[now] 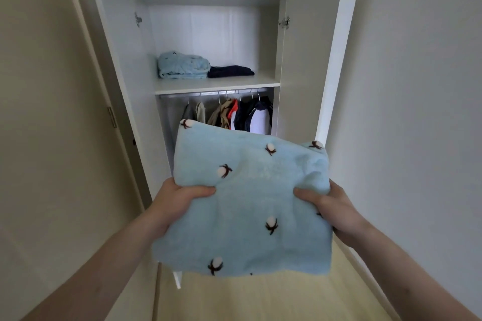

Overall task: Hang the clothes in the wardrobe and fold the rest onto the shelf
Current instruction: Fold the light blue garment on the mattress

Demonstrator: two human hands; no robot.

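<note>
A folded light-blue fleece garment (pixel 247 206) with small white-and-dark flower marks is held flat in front of the open wardrobe. My left hand (pixel 180 197) grips its left edge, thumb on top. On the other side my right hand (pixel 327 203) grips the right edge the same way. The wardrobe shelf (pixel 216 86) carries a folded light-blue fleece piece (pixel 182 65) and a folded dark navy piece (pixel 230 71) beside it. Under the shelf, several clothes (pixel 234 113) hang on hangers from the rail (pixel 214 93).
Both white wardrobe doors stand open: the left door (pixel 125 81) and the right door (pixel 323 60). A beige room door (pixel 52 112) is at the left and a grey wall (pixel 417 86) at the right. Light wood floor (pixel 260 300) lies below.
</note>
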